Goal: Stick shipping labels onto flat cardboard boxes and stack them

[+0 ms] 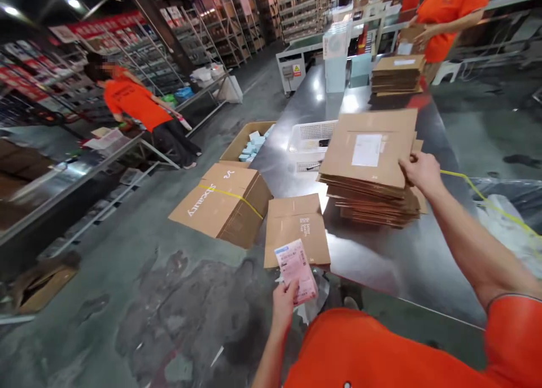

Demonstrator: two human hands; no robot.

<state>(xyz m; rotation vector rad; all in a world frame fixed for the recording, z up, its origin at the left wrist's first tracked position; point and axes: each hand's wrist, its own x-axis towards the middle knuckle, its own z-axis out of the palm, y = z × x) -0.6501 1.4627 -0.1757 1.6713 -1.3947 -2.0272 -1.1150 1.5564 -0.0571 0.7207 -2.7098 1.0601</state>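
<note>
My left hand [284, 308] is closed on a small stack of pink printed labels [295, 266], held low before my body. Just beyond them, one flattened cardboard box [288, 224] with white lettering lies at the table's near left corner. My right hand [423, 172] pinches the right edge of the top flattened cardboard box [342, 136] on a tall, uneven stack [372, 199]. A white paper label [366, 150] sits on that top box. The fingertips under its edge are partly hidden.
A white plastic basket [301, 136] stands behind the stack on the metal table [368, 258]. Strapped cartons [228, 199] and an open carton of light-blue boxes [239, 136] stand left. A co-worker [451, 21] handles cardboard at the far right; another person [135, 103] stands left.
</note>
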